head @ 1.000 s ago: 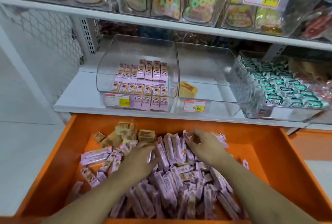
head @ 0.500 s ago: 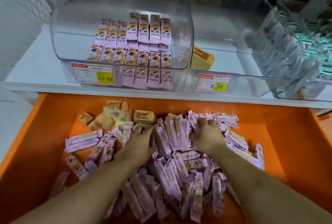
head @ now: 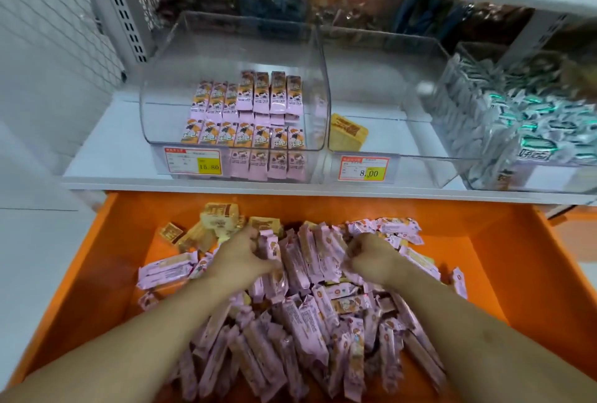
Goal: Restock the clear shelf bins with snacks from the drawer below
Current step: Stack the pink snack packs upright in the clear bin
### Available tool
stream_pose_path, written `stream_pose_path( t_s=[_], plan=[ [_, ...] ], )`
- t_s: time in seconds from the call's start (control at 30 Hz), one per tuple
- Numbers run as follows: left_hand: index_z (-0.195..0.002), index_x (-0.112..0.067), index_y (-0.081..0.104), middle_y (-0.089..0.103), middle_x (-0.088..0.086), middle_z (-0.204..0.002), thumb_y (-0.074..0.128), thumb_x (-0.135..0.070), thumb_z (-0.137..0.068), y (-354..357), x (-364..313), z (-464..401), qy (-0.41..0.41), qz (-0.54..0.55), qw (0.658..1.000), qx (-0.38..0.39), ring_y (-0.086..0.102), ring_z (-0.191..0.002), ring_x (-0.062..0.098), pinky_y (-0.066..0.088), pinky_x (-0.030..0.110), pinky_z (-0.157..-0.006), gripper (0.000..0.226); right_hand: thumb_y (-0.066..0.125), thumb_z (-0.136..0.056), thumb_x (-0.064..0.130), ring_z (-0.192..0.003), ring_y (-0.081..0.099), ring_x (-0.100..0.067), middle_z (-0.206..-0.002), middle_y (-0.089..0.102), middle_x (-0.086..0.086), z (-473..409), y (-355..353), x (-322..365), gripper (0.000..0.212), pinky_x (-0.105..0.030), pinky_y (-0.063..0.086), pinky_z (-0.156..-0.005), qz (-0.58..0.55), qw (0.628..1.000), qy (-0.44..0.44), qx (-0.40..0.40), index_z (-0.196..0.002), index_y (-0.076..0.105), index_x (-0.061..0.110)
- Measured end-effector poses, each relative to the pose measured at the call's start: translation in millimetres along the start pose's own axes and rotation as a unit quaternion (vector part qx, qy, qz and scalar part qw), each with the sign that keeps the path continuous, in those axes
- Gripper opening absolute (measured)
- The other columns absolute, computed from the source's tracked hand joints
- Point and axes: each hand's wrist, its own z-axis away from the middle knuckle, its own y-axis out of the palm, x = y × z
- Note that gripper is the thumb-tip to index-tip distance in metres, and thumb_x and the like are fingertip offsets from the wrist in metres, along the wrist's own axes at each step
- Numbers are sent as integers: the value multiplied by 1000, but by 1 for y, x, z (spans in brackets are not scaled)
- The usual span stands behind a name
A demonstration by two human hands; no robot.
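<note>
An orange drawer stands open below the shelf, heaped with pink snack packets and a few yellow ones at the back left. My left hand and my right hand are both down in the heap, fingers curled round upright pink packets gathered between them. On the shelf above, the left clear bin holds two rows of pink packets. The middle clear bin holds a single yellow packet.
A third clear bin at the right is full of white and green packets. Price tags sit on the bin fronts. A white shelf carries the bins; another shelf with dark bags runs above. White mesh panel at the left.
Both hands have closed from flatter on the heap into curled grips on pink packets and drawn them together. The view has tilted up a little, showing more of the shelf.
</note>
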Motion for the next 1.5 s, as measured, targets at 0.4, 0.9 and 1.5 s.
stream_pose_path(
  t_s=[0.4,0.9,1.5],
  plan=[
    [-110,-29,63,80,-2,-92,85,-13,-83,-90,-119,129,85,267,959,36,78,-95,26,61,49,-88,38,68,-84,8,-102,66,-30,-124,73,-17,163,-60,87,45,-40,46,-85,-388,893,-191,125,-126,73,25],
    [-119,-51,53,80,-12,-95,87,-29,-83,-117,-128,126,110,224,968,-2,78,-89,18,61,47,-93,54,78,-91,11,-83,69,-12,-98,76,-10,155,-55,143,31,-25,53,-75,-326,909,-260,-20,-116,73,29],
    [-136,-38,50,75,-15,-109,90,-39,-75,-196,-131,89,203,159,961,-101,73,-96,5,60,36,-89,73,80,-89,27,-74,66,-7,-92,73,7,103,-96,275,17,-31,56,-67,-124,896,-393,-166,-102,70,31]
  ],
)
